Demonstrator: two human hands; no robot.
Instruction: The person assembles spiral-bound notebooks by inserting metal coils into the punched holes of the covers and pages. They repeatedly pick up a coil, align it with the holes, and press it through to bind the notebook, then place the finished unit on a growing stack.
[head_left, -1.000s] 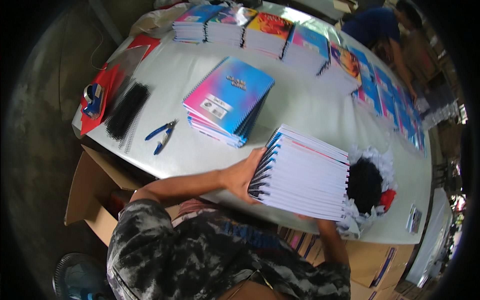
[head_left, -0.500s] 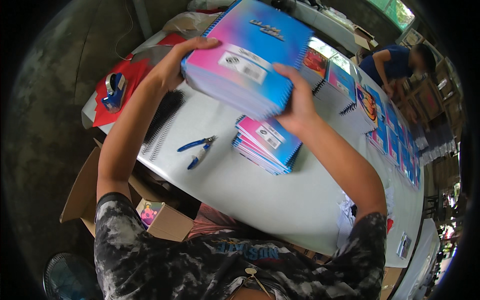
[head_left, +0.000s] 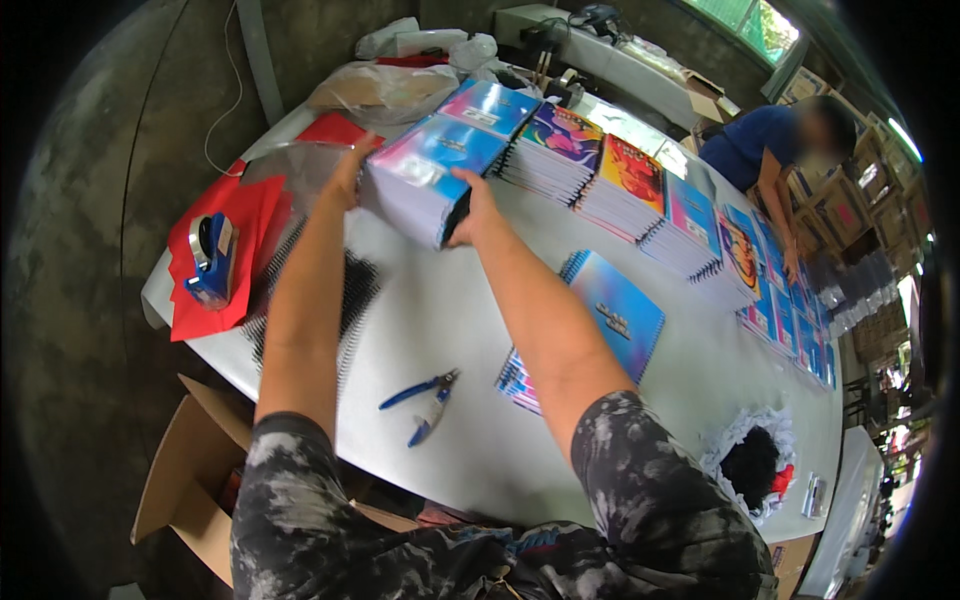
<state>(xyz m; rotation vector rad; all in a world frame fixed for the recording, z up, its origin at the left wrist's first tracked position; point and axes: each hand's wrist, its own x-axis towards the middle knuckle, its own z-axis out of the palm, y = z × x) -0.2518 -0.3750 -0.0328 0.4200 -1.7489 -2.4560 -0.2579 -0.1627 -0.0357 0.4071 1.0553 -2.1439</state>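
Both my hands grip a thick stack of spiral notebooks (head_left: 425,175) with a blue and pink cover, held at the far left end of the white table (head_left: 470,300). My left hand (head_left: 345,172) clasps its left side. My right hand (head_left: 472,208) holds the near right edge by the black spiral. The stack hangs just in front of a row of colourful notebook piles (head_left: 600,165) that runs along the table's far side. A smaller pile of blue and pink notebooks (head_left: 610,320) lies nearer me, partly hidden by my right arm.
Blue-handled pliers (head_left: 425,398) lie near the front edge. Black spiral coils (head_left: 350,290) and a blue tape dispenser (head_left: 212,262) on red sheets (head_left: 255,225) sit at the left. An open cardboard box (head_left: 190,470) stands below. A person in a blue shirt (head_left: 765,150) works at the far right.
The stack was lifted from the table's right front, raised high in front of me, then carried out and down to the far left end beside the row of piles.
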